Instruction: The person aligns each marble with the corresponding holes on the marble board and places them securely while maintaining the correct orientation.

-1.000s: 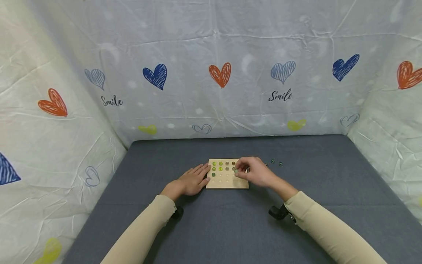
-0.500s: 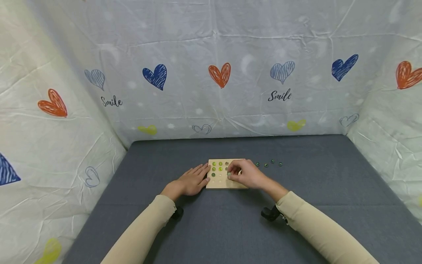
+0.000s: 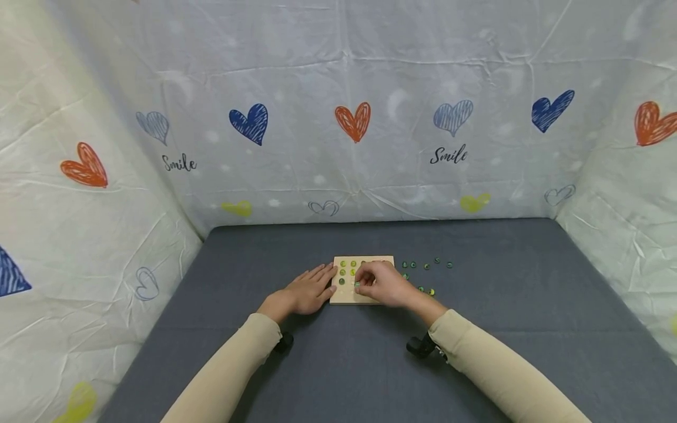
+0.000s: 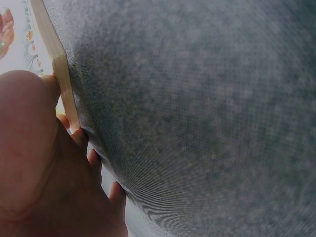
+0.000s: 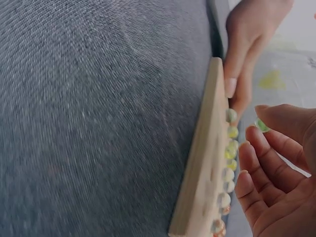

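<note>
My right hand pinches marble over board; left hand, stretched out, touches it. Probably placing marble; next needs careful aim.

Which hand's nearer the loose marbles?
Right: your right hand is over the wooden board, left of the loose marbles; your left hand is at the board's left edge.

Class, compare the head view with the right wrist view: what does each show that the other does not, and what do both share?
Only head view: loose marbles on the grey cloth right of the board, and both sleeves.
Only right wrist view: the palm side of the right hand, and seated marbles in profile, bulging above the board.
Both: the cloth, the board, the left hand at its edge, and the right hand pinching a green marble.
</note>
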`<action>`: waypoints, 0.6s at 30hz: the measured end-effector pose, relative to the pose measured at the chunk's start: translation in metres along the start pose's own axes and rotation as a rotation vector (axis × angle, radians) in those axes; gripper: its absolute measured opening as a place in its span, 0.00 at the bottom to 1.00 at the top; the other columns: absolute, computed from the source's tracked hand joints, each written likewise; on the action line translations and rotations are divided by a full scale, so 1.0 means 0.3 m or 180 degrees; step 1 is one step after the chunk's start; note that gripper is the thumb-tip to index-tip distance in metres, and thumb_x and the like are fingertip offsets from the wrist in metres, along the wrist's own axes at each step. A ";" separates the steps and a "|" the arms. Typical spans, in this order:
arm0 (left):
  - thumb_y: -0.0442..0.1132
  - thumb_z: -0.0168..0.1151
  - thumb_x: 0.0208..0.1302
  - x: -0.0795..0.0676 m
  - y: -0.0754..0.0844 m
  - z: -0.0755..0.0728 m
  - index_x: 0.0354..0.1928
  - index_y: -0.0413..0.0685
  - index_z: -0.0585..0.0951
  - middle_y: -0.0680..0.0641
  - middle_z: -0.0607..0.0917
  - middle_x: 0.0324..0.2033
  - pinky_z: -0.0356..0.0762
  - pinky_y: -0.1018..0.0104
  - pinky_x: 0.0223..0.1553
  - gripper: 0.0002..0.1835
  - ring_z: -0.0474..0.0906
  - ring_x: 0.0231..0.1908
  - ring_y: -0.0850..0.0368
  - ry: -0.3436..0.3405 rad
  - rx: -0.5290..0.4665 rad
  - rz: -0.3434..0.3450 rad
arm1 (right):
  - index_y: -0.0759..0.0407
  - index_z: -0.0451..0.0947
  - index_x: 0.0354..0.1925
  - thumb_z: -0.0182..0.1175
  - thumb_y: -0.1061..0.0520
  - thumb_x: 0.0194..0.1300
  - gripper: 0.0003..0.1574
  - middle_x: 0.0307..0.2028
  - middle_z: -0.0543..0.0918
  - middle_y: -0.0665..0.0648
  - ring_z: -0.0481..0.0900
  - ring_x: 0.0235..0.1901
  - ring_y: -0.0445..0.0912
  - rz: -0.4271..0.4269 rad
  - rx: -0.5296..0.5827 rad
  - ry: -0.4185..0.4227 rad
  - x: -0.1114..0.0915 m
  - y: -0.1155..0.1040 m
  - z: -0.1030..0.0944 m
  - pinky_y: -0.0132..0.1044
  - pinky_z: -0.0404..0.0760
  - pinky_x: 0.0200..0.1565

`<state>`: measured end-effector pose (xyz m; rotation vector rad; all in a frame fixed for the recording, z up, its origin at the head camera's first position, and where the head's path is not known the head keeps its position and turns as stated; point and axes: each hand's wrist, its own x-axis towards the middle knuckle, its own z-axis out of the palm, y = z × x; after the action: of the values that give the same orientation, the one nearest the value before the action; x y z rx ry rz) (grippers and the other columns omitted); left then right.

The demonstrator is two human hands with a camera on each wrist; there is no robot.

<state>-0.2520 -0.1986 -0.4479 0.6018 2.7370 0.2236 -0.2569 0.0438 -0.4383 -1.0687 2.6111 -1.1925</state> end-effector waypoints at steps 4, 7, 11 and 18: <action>0.55 0.36 0.84 0.001 -0.002 -0.001 0.83 0.48 0.49 0.46 0.48 0.82 0.44 0.43 0.78 0.34 0.42 0.81 0.46 0.0000 0.0016 -0.0001 | 0.62 0.85 0.38 0.70 0.63 0.65 0.04 0.29 0.83 0.49 0.77 0.28 0.36 -0.0002 -0.0051 0.0016 0.016 -0.002 0.025 0.36 0.80 0.39; 0.55 0.37 0.84 0.001 -0.002 -0.001 0.83 0.48 0.49 0.46 0.48 0.82 0.44 0.42 0.78 0.34 0.42 0.81 0.46 0.0010 0.0012 0.0007 | 0.63 0.85 0.38 0.70 0.64 0.64 0.04 0.29 0.83 0.50 0.77 0.28 0.36 -0.0024 -0.0024 -0.0007 0.028 -0.008 0.039 0.37 0.80 0.39; 0.54 0.37 0.85 0.000 -0.001 -0.001 0.83 0.47 0.49 0.46 0.48 0.82 0.44 0.42 0.78 0.34 0.42 0.81 0.46 0.0016 0.0017 0.0013 | 0.64 0.84 0.39 0.70 0.64 0.65 0.04 0.29 0.83 0.51 0.77 0.29 0.37 0.0007 -0.0012 -0.0052 0.043 -0.015 0.057 0.48 0.78 0.53; 0.54 0.37 0.84 -0.001 -0.003 0.004 0.83 0.47 0.50 0.44 0.48 0.82 0.42 0.41 0.78 0.34 0.42 0.81 0.45 0.0051 -0.0074 0.0027 | 0.63 0.85 0.39 0.70 0.64 0.66 0.03 0.28 0.84 0.50 0.78 0.27 0.36 0.0022 -0.0052 -0.0077 0.064 -0.014 0.085 0.44 0.79 0.47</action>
<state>-0.2517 -0.1994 -0.4490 0.6080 2.7436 0.2628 -0.2604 0.0137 -0.4491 -1.0691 2.6086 -1.1513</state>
